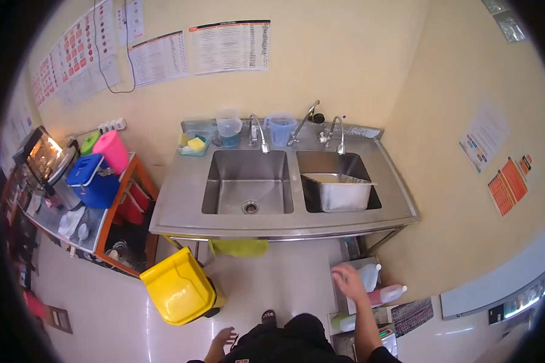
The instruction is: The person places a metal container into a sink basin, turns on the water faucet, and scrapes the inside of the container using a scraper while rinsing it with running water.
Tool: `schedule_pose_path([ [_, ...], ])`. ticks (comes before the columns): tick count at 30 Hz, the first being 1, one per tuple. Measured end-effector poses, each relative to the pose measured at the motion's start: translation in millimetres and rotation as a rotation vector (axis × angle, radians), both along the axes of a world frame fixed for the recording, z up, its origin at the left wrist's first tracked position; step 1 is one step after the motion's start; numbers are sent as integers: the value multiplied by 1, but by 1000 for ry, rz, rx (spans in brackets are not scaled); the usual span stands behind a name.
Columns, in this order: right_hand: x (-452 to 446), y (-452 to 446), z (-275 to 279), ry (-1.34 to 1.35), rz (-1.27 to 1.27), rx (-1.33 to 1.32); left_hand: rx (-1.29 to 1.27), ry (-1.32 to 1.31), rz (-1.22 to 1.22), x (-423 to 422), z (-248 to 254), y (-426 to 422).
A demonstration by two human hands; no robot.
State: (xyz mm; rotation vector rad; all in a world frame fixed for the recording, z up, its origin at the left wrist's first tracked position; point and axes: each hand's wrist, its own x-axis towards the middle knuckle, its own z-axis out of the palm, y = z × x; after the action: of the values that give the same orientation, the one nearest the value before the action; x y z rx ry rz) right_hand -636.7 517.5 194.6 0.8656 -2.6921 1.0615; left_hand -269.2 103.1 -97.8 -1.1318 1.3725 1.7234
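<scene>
My right hand (350,282) hangs low in front of the sink counter, fingers apart and slightly curled, with nothing in it. Close by on its right are a pale jug (369,276) and a jug of pink liquid (388,294). Down at the lower left, my left hand (225,336) is near my leg, its fingers spread and empty. A yellow lidded bin (178,290) stands to its upper left. Ahead is a steel double sink (248,181); its right basin holds a tilted metal container (345,196).
Clear jugs (281,130), taps (260,136) and a sponge tray (193,145) line the counter's back. A green cloth (239,247) hangs below its front edge. At left, a side table (97,236) bears a blue cooler box (94,181) and a pink container (111,151).
</scene>
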Motion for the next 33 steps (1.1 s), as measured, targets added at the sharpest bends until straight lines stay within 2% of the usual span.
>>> schedule_pose_path([
  [1,-26,-1,19,59,-39,-29,-23,-98,115,-32,10,-10],
  [3,-85,-7,66,146,-148,-77,-42,30,196,-75,29,-29],
  [4,-114,-9,84,82,-189,-104,-56,131,256,-93,38,-37],
  [6,-174,-15,102,163,-266,-69,-102,237,397,-127,47,-47],
  [10,-300,-10,79,270,-182,96,-217,201,601,-163,61,-38],
  [13,-376,-15,58,278,-89,157,-164,17,732,-151,30,-10],
  [15,-402,-24,37,274,1,199,-71,-228,668,-153,40,14],
  [17,-424,-35,15,181,83,228,-63,-299,285,-163,62,34],
  [18,-429,-40,10,114,95,235,-26,-291,357,-172,64,40],
  [20,-437,-37,10,22,87,250,-224,-59,344,-187,82,53],
  [22,-462,-28,16,6,37,247,-276,25,511,-225,85,47],
  [23,-482,-18,18,-26,-97,147,-230,-15,685,-254,90,36],
  [24,-500,-2,18,-60,-232,46,-273,65,646,-296,116,26],
  [26,-530,40,-10,165,-494,83,-306,227,558,-375,153,8],
  [27,-543,57,-23,-9,-516,216,-295,313,511,-410,162,-1],
  [29,-562,81,-38,-357,-522,491,-243,465,445,-507,218,9],
  [30,-573,81,-44,-405,-494,551,-149,551,342,-541,221,16],
  [31,-580,73,-49,-456,-456,614,-118,530,136,-580,231,26],
  [32,-584,66,-56,-506,-419,676,-157,530,20,-621,268,50],
  [33,-586,64,-64,-498,-419,699,-108,599,1,-645,239,71],
])
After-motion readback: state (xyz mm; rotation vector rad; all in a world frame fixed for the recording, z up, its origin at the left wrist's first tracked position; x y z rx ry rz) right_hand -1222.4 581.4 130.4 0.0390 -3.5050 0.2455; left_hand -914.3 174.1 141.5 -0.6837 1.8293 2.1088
